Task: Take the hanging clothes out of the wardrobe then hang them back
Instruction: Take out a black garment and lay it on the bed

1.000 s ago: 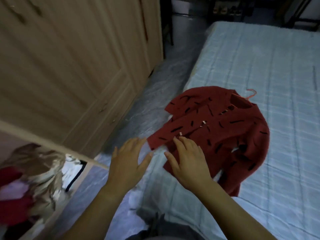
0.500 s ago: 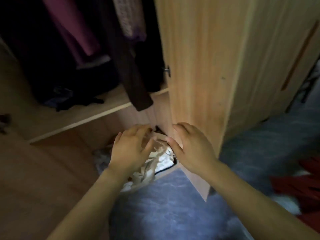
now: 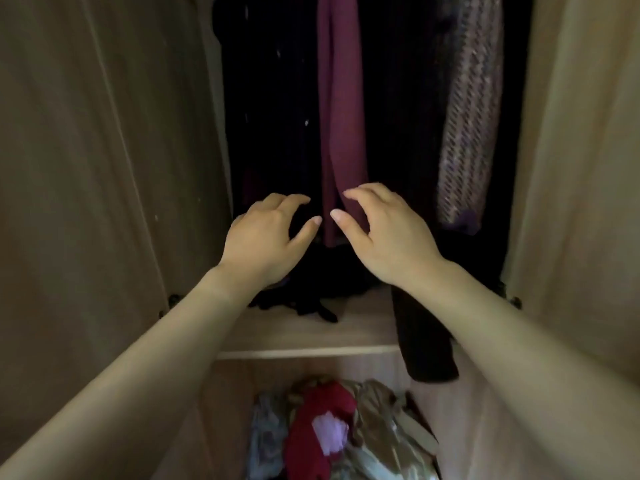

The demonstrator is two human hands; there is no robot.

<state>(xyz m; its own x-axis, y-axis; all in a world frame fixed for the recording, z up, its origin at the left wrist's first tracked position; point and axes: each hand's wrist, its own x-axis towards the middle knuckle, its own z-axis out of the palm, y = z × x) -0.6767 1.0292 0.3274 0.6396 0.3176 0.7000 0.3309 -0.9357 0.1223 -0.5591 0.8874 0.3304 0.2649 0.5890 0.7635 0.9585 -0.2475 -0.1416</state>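
Single head-worn wide-angle view, facing forward and slightly downward, straight into the open wardrobe (image 3: 346,336), close up, within arm's reach, framed between its two doors (image 3: 104,168)

- Two hands: left hand (image 3: 263,237), right hand (image 3: 391,237).
- Two wardrobe doors: left door (image 3: 104,168), 9 o'clock; right door (image 3: 581,168), 3 o'clock.
- Three hanging garments distinguishable: maroon garment (image 3: 341,116), 12 o'clock; knitted garment (image 3: 467,133), 1 o'clock; dark garment (image 3: 426,341), 5 o'clock.
- One shelf (image 3: 294,337).
- One clothes heap (image 3: 322,431), 6 o'clock.

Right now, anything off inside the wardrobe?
Yes. A black garment lies crumpled on the shelf instead of hanging, a dark sleeve-like piece droops over the shelf's edge, and a loose heap of clothes sits in the compartment below. Nothing looks damaged.
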